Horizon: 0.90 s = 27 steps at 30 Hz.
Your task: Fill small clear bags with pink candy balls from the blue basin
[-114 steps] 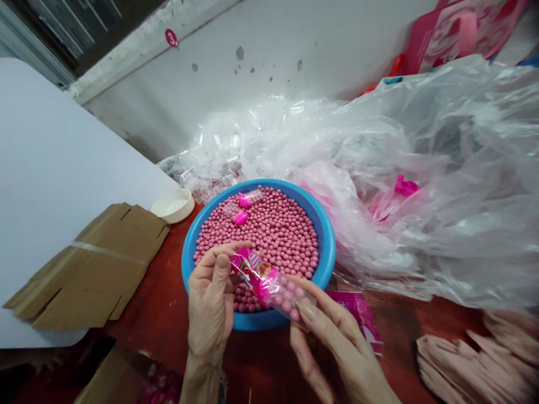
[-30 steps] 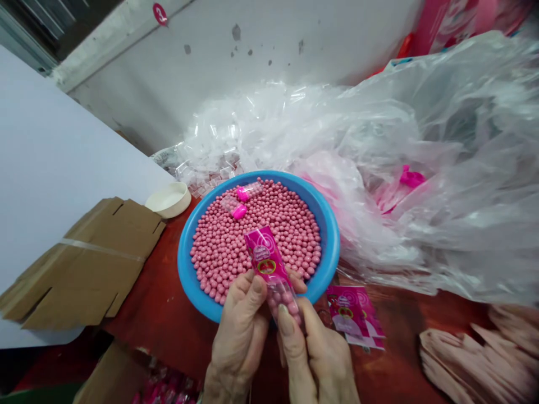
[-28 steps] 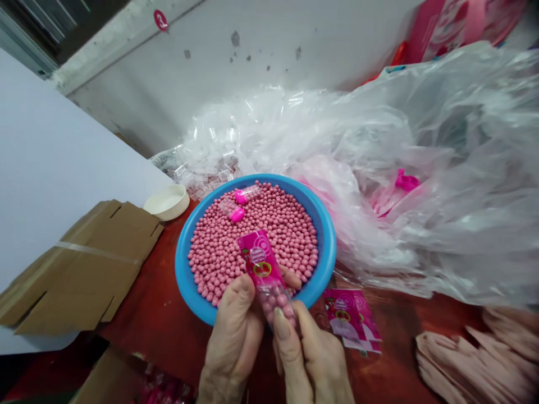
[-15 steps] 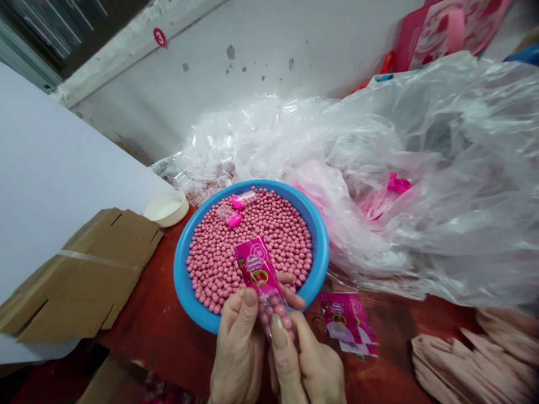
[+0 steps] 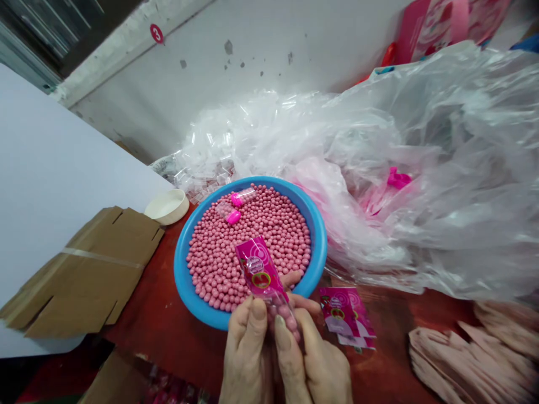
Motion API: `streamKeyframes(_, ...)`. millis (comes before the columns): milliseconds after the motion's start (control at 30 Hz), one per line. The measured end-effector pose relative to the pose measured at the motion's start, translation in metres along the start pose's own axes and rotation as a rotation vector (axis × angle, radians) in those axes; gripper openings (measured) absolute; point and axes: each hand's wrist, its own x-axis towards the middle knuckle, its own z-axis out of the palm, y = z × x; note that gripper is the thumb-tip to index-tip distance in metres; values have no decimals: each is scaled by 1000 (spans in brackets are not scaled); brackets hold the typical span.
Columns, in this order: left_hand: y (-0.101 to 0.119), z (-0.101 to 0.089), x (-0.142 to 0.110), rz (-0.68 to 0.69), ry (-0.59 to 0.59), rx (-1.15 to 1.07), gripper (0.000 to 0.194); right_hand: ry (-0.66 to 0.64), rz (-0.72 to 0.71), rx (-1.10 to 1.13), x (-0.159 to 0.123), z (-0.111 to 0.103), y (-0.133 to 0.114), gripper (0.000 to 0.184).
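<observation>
Both hands grip one candy packet (image 5: 261,270), low over the near edge of a blue basin (image 5: 319,230). The packet has a printed pink card top and a clear lower part with pink balls inside. My left hand (image 5: 246,353) pinches its left side, thumb on top. On the right side, my right hand (image 5: 315,359) has its thumb over the clear part and fingers behind. Pink candy balls (image 5: 214,258) fill the basin. Two small clear tubes with pink caps, a far tube (image 5: 244,196) and a nearer tube (image 5: 228,212), lie on them.
Printed pink cards (image 5: 347,314) lie right of the basin on the red table (image 5: 168,314). Flattened cardboard (image 5: 88,269) and a white round lid (image 5: 167,207) are at left. Clear plastic bags (image 5: 455,185) heap behind; pink cloth (image 5: 463,359) lies at right.
My hands have shifted slightly right, still on the packet. Its lower clear part now slants more to the right, and my left thumb sits nearer the card's lower edge.
</observation>
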Motion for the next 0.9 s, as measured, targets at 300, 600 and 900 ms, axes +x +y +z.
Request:
streamKeyframes(300, -9, 5, 0, 120, 37, -11, 33, 27, 36, 99, 1, 2, -1, 42)
streamKeyframes(600, -18, 12, 4, 61, 64, -40, 33, -29, -42, 39, 5, -14, 6, 42)
streamKeyframes(900, -26, 5, -2, 177, 200, 149, 26, 208, -301, -60, 25, -26, 9, 40)
